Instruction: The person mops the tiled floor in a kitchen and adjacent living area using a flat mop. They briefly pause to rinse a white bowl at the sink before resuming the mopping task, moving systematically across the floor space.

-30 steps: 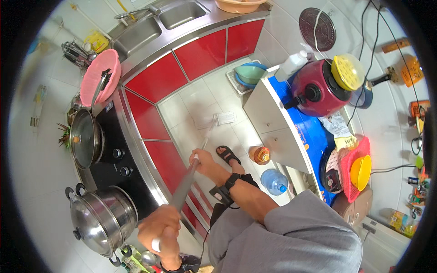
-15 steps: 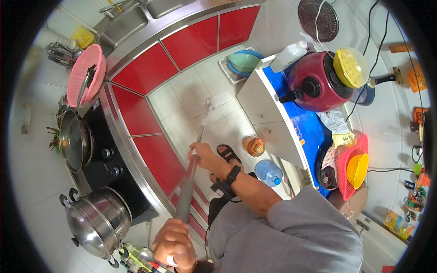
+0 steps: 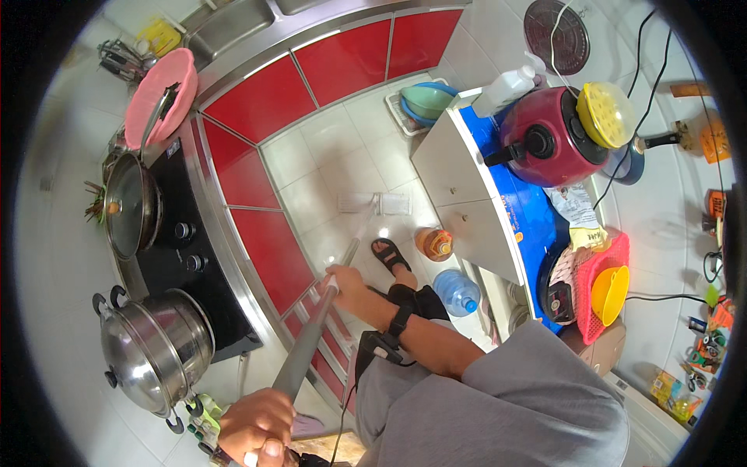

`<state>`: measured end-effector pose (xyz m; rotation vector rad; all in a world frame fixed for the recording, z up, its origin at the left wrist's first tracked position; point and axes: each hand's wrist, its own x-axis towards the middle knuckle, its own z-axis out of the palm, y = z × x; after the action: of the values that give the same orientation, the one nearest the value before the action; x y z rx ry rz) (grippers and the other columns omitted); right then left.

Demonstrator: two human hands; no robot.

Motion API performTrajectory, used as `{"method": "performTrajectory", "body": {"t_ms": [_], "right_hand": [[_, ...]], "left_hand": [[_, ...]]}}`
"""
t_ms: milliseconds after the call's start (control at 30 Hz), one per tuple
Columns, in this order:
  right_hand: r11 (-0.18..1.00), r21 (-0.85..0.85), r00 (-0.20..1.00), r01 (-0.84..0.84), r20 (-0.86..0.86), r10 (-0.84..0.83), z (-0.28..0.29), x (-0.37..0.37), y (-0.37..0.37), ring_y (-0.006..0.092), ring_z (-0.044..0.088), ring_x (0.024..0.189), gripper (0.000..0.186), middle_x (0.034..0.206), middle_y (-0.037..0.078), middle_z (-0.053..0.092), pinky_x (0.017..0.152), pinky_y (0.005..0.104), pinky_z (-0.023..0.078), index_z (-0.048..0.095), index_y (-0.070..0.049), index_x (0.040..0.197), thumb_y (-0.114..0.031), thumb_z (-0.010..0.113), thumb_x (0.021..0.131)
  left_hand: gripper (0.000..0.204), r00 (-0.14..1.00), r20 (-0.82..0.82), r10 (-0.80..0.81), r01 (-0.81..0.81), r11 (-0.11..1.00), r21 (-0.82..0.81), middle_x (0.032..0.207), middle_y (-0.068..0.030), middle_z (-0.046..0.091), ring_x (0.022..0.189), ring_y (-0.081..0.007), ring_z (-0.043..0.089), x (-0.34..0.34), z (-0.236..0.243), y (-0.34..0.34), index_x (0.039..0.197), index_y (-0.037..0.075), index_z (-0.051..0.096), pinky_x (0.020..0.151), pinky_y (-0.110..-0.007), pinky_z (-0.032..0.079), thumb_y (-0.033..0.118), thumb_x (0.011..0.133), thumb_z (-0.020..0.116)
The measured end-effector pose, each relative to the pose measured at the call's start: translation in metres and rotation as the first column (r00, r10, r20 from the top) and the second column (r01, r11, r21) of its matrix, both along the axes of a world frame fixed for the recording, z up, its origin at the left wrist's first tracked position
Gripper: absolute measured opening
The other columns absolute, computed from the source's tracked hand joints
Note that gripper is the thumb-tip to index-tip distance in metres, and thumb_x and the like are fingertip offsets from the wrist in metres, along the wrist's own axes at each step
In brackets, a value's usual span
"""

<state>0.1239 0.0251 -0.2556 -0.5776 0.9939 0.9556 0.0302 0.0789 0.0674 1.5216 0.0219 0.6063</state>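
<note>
At my far left a lidded frying pan (image 3: 124, 214) sits on the black stove (image 3: 226, 315), with a big steel pot (image 3: 156, 354) nearer to me and a pink basin (image 3: 183, 89) past the pan, toward the steel sink (image 3: 233, 33). My left hand (image 3: 257, 426) is low in view, curled firmly around the upper part of the grey mop (image 3: 306, 342). The red cabinet doors (image 3: 268, 249) run along the left of the floor, hemming in that side. My right hand (image 3: 342, 286) is wrapped around the pole farther down, by a pale collar. From there the pole slants away from me to the flat white head (image 3: 395, 204), which lies on the pale floor tiles (image 3: 331, 132) out ahead of my sandalled foot (image 3: 387, 253).

Right of the foot, an amber bottle (image 3: 434, 244) and a clear blue water jug (image 3: 455, 293) stand close together, taking up floor beside the white cabinet (image 3: 459, 194). Beyond them, green and blue basins sit nested on a white rack (image 3: 401, 117) in the far corner, blocking the floor there. On the cabinet's blue cover (image 3: 533, 233) I have a maroon appliance (image 3: 545, 148), and nearer me a yellow bowl (image 3: 611, 296) on a pink mesh basket (image 3: 585, 292).
</note>
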Motion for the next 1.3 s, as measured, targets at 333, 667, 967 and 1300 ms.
{"method": "performTrajectory", "body": {"t_ms": [333,667,967,1300], "right_hand": [[0.942,-0.074,0.539,-0.327,0.805,0.25,-0.041,-0.061,0.018,0.0261,0.054,0.056,0.008,0.066,0.014,0.051,0.05,0.0384,0.05,0.049,0.001,0.083,-0.004,0.051,0.088],[0.904,0.031,0.893,-0.426,0.173,0.415,-0.034,0.058,0.114,0.0242,0.051,0.049,0.009,0.063,0.012,0.051,0.042,0.0367,0.047,0.049,0.002,0.081,-0.002,0.056,0.085],[0.893,0.032,0.868,-0.449,0.253,0.427,-0.032,0.122,0.19,0.0229,0.052,0.046,0.008,0.06,0.011,0.05,0.04,0.0354,0.047,0.049,0.002,0.08,-0.001,0.055,0.084],[0.891,0.081,0.847,-0.446,0.359,0.391,-0.101,0.181,0.283,0.0238,0.051,0.046,0.008,0.059,0.011,0.049,0.042,0.0376,0.048,0.048,0.001,0.081,-0.003,0.055,0.085]], "left_hand": [[0.02,0.999,0.041,0.016,-0.02,0.993,0.114,0.056,-0.0062,0.043,0.047,-0.019,0.042,-0.048,0.004,0.009,0.073,0.003,0.047,0.044,-0.035,0.037,0.005,0.092,0.05],[0.034,0.919,-0.099,0.382,-0.353,0.908,0.226,0.048,-0.0043,0.045,0.043,-0.0189,0.047,-0.001,-0.049,0.023,0.06,0.006,0.044,0.049,-0.039,0.046,0.019,0.087,0.06],[0.03,0.924,0.009,0.383,-0.377,0.905,0.199,0.05,-0.0019,0.047,0.044,-0.0182,0.048,0.051,-0.068,0.086,0.065,0.007,0.047,0.049,-0.037,0.046,0.021,0.087,0.061],[0.035,0.899,0.006,0.438,-0.429,0.878,0.212,0.052,-0.0029,0.048,0.049,-0.0177,0.048,0.091,-0.139,0.151,0.061,0.006,0.044,0.058,-0.039,0.049,0.019,0.086,0.064]]}}
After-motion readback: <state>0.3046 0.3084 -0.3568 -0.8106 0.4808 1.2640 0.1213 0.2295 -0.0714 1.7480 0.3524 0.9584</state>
